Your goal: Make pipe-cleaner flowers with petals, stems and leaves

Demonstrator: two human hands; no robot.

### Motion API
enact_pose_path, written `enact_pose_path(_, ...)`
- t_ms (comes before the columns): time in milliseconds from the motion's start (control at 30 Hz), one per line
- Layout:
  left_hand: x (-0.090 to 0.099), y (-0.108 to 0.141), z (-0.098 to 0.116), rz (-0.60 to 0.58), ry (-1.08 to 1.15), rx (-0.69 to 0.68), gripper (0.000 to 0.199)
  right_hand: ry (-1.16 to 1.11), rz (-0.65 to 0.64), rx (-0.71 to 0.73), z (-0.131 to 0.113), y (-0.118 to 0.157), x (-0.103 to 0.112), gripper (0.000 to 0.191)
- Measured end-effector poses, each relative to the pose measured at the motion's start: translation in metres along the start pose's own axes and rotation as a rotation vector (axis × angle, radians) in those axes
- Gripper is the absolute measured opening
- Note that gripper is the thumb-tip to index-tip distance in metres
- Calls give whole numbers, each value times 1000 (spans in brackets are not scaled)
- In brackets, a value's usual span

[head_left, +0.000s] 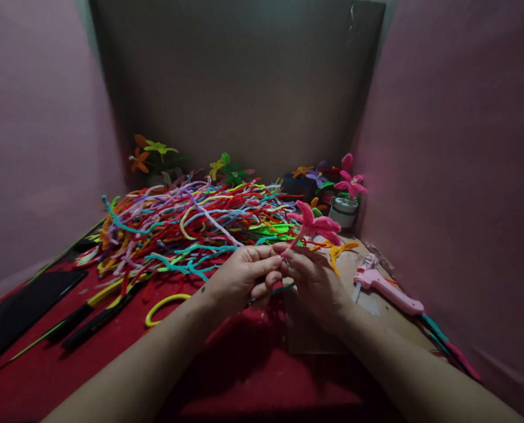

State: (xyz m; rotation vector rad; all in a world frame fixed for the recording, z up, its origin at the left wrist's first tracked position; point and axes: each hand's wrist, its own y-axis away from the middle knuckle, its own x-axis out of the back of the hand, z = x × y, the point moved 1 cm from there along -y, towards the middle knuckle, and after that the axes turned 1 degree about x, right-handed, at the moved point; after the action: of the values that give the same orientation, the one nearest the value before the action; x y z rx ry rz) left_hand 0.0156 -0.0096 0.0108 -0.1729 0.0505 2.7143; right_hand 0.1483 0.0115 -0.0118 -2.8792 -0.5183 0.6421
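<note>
A pink pipe-cleaner flower (313,223) tilts up to the right from between my two hands, its petals spread above the fingers. My left hand (248,271) is closed, thumb and fingers pinching the lower end of the pink stem. Against it, my right hand (317,282) also grips the stem, just below the petals. The fingers of both hands nearly touch, and they hide much of the stem. Behind them lies a large heap of colourful pipe cleaners (191,220). An orange pipe-cleaner piece (343,249) lies just beyond my right hand.
A pink glue gun (388,288) rests on a board (315,338) at the right. To the left lie yellow-and-black pliers (98,308), a yellow scissor handle (150,311) and a black flat object (28,308). Finished flowers (350,183) stand at the back, between pink side walls.
</note>
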Motion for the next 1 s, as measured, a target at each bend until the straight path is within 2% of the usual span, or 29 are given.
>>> enact_pose_path(133, -1, 1, -7, 330, -621, -380, 11, 74, 39, -18, -3, 2, -2, 15)
enact_pose_path(200, 0, 1, -12, 385, -829, -491, 10, 127, 43, -12, -4, 2, -2, 16)
enact_pose_path(267, 2, 0, -15, 387, -886, -524, 16, 187, 9, 14, -4, 2, -2, 18)
enact_pose_path(333, 2, -1, -13, 385, -794, -480, 17, 203, -42, 33, -2, 1, -1, 20)
enact_pose_path(400, 0, -1, -8, 352, -593, -335, 18, 183, -59, 35, 0, -1, 0, 22)
enact_pose_path(500, -4, -1, -1, 226, -261, -102, 17, 114, -51, 27, 3, -2, 2, 25)
enact_pose_path(633, -3, -1, -1, 64, 95, 13, 22, 38, -65, 10, 3, -3, 2, 24)
enact_pose_path(733, 1, -2, -6, -22, 272, 80, 18, -25, -87, -29, 2, -3, 3, 24)
enact_pose_path(867, 1, -2, -6, -83, 290, 108, 16, -42, -99, -6, 4, -4, 2, 19)
enact_pose_path(933, 1, -2, -5, -43, 151, 116, 20, -48, -65, 27, 5, -6, 3, 14)
enact_pose_path(1000, 0, -2, -5, 52, -153, 33, 27, -76, -19, 16, 7, -6, 4, 11)
